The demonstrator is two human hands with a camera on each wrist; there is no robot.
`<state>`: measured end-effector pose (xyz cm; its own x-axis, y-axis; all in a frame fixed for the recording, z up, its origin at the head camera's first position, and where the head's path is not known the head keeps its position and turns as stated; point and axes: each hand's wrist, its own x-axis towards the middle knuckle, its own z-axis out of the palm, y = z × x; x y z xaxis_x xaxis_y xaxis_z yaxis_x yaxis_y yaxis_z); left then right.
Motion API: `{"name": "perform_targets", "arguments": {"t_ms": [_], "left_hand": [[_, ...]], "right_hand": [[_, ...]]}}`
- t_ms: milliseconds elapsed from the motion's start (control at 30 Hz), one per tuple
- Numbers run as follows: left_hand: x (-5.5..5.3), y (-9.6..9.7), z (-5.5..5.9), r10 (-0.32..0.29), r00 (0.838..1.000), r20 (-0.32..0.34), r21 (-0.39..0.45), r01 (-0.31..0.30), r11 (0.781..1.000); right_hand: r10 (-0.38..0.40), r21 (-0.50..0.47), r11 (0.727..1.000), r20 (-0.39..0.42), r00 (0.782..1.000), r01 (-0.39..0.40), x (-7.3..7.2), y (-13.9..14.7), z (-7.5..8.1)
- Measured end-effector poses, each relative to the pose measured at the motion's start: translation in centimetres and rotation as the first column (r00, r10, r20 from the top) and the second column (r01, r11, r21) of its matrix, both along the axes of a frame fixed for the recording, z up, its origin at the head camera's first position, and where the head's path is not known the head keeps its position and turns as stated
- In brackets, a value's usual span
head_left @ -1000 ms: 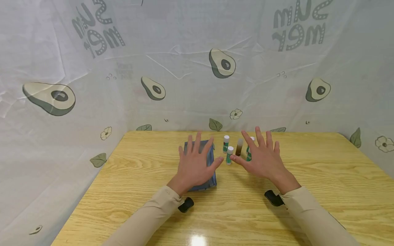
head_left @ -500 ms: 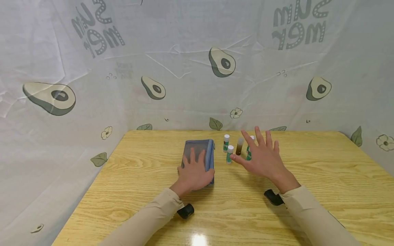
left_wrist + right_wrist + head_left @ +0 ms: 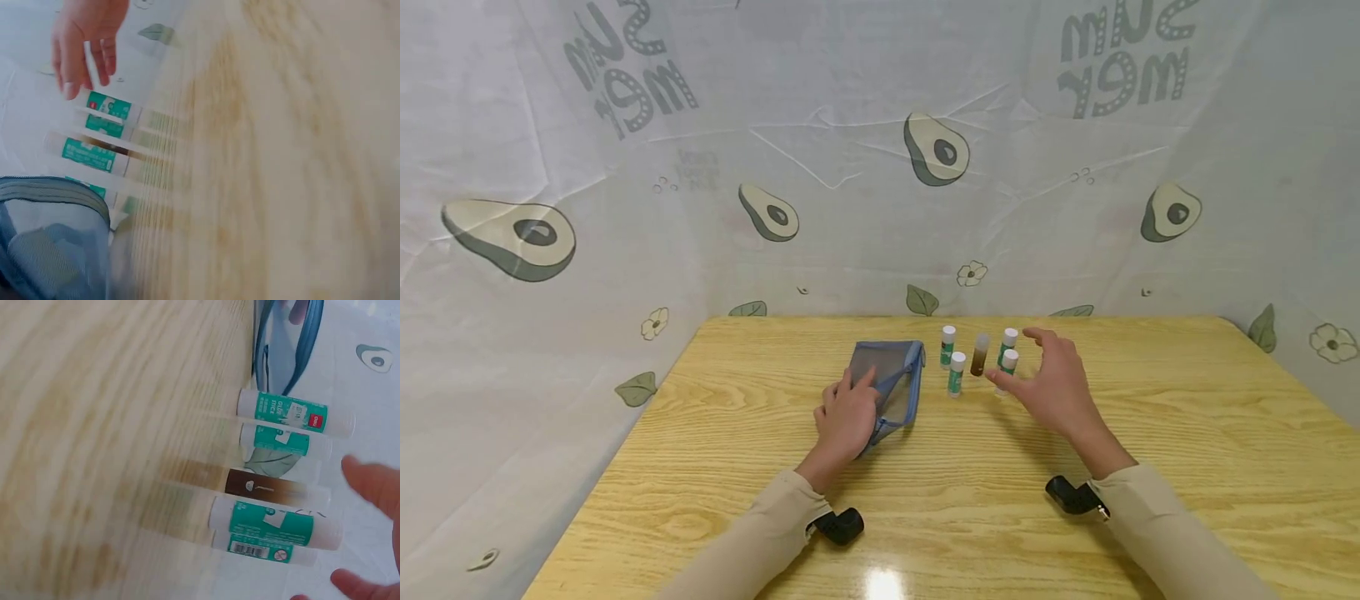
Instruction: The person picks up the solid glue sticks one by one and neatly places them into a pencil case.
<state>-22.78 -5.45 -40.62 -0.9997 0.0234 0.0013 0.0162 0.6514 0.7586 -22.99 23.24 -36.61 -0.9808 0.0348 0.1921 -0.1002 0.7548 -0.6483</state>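
In the head view my left hand (image 3: 847, 417) grips the near left side of a blue mesh zip pouch (image 3: 898, 398), its zipped side gaping to the right. That pouch (image 3: 56, 240) fills the lower left of the left wrist view. To its right, several white-capped green glue sticks (image 3: 955, 375) stand upright around a brown tube with a clear cap (image 3: 979, 357). My right hand (image 3: 1054, 383) hovers at the right-hand glue sticks, thumb and fingers spread apart with nothing held. In the right wrist view its fingertips (image 3: 369, 481) stay off the glue stick caps.
The wooden table (image 3: 760, 517) carries everything. Behind it hangs a white cloth (image 3: 850, 167) printed with avocados and leaves. Black wrist devices (image 3: 841, 527) sit at both cuffs.
My left hand has gone from spread above the pouch to gripping its left side, and the pouch has tilted and gaped. My right hand's fingers have bent inward near the glue sticks.
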Motion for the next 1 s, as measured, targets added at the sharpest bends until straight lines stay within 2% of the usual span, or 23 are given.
{"name": "perform_targets", "arguments": {"t_ms": [167,200,267,400,500,667,1000], "left_hand": [[-0.3,-0.2,0.0,-0.024,0.999,-0.046,0.062,0.027,0.998],[-0.4,-0.3,-0.1,-0.048,0.996,-0.07,0.044,0.051,0.998],[-0.6,-0.4,-0.2,-0.067,0.994,-0.087,0.071,0.073,0.995],[-0.6,-0.7,-0.7,-0.091,0.992,-0.09,0.171,0.106,0.979],[-0.5,-1.0,-1.1,-0.052,0.998,-0.028,0.319,0.059,0.946],[-0.2,-1.4,-1.6,-0.02,1.0,0.012,0.451,0.012,0.892],[-0.2,-1.1,-1.6,-0.024,1.0,-0.005,0.497,0.024,0.867]], "right_hand": [[-0.089,-0.105,0.99,0.038,0.995,0.093,0.2,0.0,-0.2],[-0.099,-0.111,0.988,0.043,0.994,0.103,0.1,0.1,-0.3],[-0.113,-0.116,0.986,0.046,0.993,0.117,0.1,0.1,-0.4],[-0.134,-0.125,0.983,0.042,0.99,0.138,0.0,0.1,-0.7],[-0.143,-0.139,0.98,0.03,0.989,0.145,-0.2,0.0,-1.0],[-0.149,-0.162,0.975,0.035,0.988,0.153,-0.4,-0.2,-1.2],[-0.151,-0.158,0.976,-0.001,0.989,0.149,-0.3,-0.5,-0.9]]}}
